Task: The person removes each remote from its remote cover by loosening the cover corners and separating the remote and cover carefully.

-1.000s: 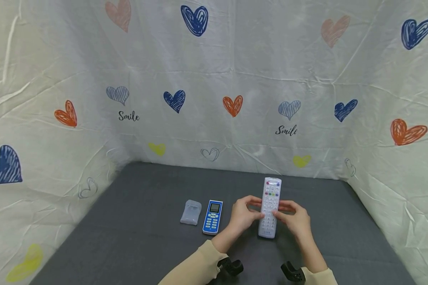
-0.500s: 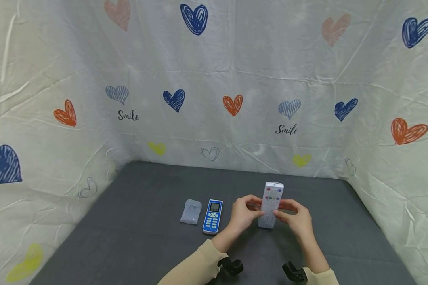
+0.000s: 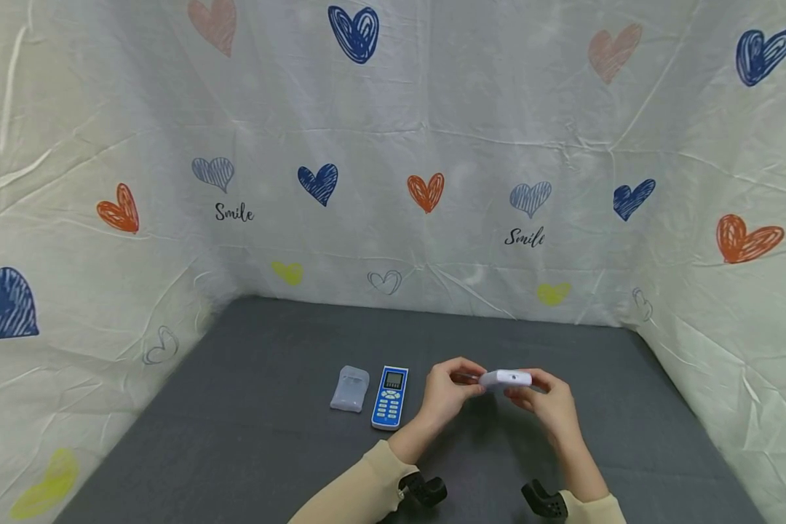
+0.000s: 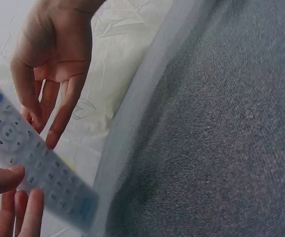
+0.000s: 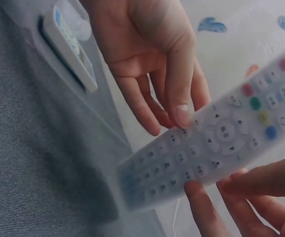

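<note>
Both hands hold a white remote control (image 3: 506, 379) above the dark table. It is turned so one narrow end, with a small dark spot, faces the head camera. Its button face, with coloured keys, shows in the right wrist view, where the remote (image 5: 182, 153) looks hazy. My left hand (image 3: 447, 391) pinches one long edge, thumb on the face in the left wrist view. At the opposite edge, my right hand (image 3: 550, 409) has its fingertips on the remote. Part of the right fingers is hidden behind it in the head view.
A blue remote with a small screen (image 3: 389, 397) lies left of the hands, with a translucent pouch-like case (image 3: 350, 389) beside it. White cloth walls (image 3: 426, 145) with printed hearts enclose the dark grey table (image 3: 268, 437). A black wrist device (image 3: 424, 490) sits at the left cuff.
The white remote has been tilted up between the hands, from its button face showing in the head view to its narrow end showing. The hands have stayed nearly in place.
</note>
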